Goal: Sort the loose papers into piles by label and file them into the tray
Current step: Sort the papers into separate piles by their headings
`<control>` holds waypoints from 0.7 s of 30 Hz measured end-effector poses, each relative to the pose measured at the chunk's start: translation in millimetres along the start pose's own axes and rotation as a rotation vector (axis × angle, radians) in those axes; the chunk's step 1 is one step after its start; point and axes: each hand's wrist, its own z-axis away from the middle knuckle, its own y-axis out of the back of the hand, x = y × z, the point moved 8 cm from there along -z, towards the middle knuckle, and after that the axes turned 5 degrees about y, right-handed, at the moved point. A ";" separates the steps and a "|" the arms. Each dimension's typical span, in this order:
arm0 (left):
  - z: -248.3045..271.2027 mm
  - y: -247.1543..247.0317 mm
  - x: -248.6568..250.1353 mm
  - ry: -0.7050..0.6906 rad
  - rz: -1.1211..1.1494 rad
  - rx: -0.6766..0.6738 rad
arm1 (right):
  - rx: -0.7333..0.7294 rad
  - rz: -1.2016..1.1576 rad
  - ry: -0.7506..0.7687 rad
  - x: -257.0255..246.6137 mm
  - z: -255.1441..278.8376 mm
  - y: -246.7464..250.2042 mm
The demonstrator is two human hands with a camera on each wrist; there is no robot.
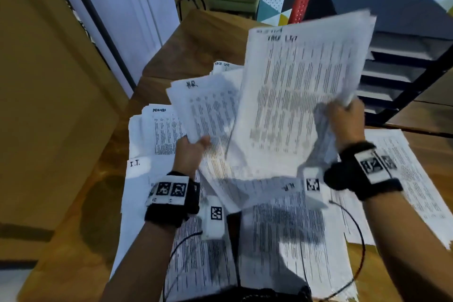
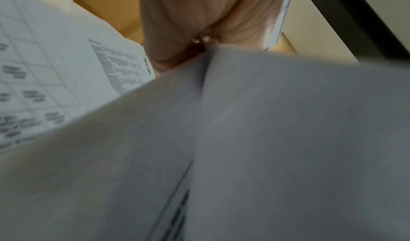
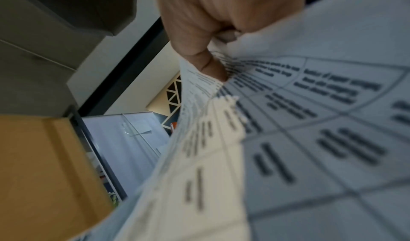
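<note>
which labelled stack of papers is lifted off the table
The stack headed "task list", held up by the right hand; the admin and I.T. piles lie flat.

Handwritten headings are showing on the sheets: "I.T." on a low left sheet (image 1: 135, 164), "ADMIN" on the sheet above it (image 1: 159, 110), "HR" on another (image 1: 191, 84).

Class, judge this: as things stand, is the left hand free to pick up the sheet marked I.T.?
Probably not yet. The left hand already grips the HR sheet. The I.T. sheet lies uncovered just beside that wrist.
</note>
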 end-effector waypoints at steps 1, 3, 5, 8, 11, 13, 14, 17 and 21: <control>-10.1 4.9 -0.6 0.010 -0.033 0.004 | -0.004 -0.030 0.008 -6.5 -17.2 -12.7; -27.5 8.4 -9.6 0.034 -0.148 -0.033 | 0.006 -0.020 0.029 -15.4 -52.5 -37.6; -40.9 9.8 -26.6 0.089 -0.307 -0.066 | 0.032 0.022 0.027 -11.0 -83.9 -58.5; -50.5 8.9 -51.9 0.177 -0.426 -0.141 | 0.057 0.108 0.002 10.1 -122.6 -85.8; -61.6 4.0 -67.6 0.182 -0.536 -0.254 | -0.001 0.221 -0.093 37.3 -141.2 -111.8; -64.9 3.2 -71.2 0.208 -0.551 -0.283 | -0.083 0.328 -0.148 55.6 -147.1 -128.4; -65.2 2.6 -70.7 0.215 -0.552 -0.294 | -0.123 0.382 -0.179 64.5 -148.4 -136.2; -64.2 -1.9 -66.1 0.176 -0.539 -0.330 | -0.169 0.532 -0.240 79.9 -148.3 -149.0; -60.6 -4.3 -68.2 0.203 -0.437 -0.366 | -0.340 0.673 -0.232 94.2 -142.6 -168.5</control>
